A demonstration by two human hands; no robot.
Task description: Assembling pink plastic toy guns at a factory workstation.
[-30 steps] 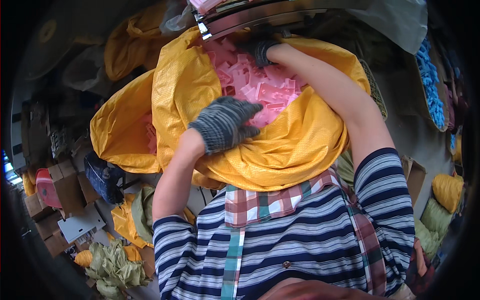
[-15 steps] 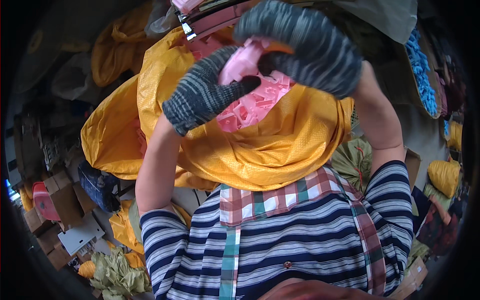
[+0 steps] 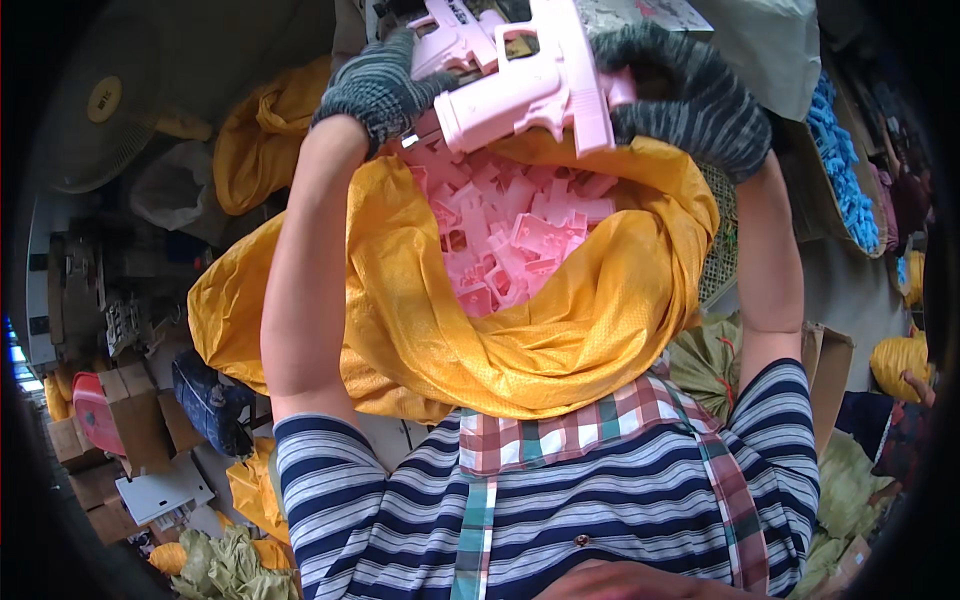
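Observation:
Both my hands wear grey-and-black striped knit gloves and are raised at the far side of an orange woven sack [image 3: 520, 370]. My right hand [image 3: 695, 100] grips a pink plastic toy pistol [image 3: 510, 95] by its right side; some fingers are hidden behind it. At the left, my left hand [image 3: 375, 85] is closed at the edge of a second pink toy pistol [image 3: 455, 40], thumb stretched beneath it and other fingers partly hidden. Inside the open sack lie many loose pink plastic parts [image 3: 510, 230].
A fan [image 3: 105, 125] stands at the far left. On the right is a box of blue parts [image 3: 840, 160]. Cardboard boxes [image 3: 140, 420], a red stool-like object [image 3: 95, 410] and crumpled green sacks [image 3: 225, 550] lie at left. A green sack [image 3: 705, 365] sits by my right elbow.
My hands have moved up and apart from above the sack's mouth. The pink toy pistol now shows plainly beside my right hand, and more pink parts in the sack are uncovered.

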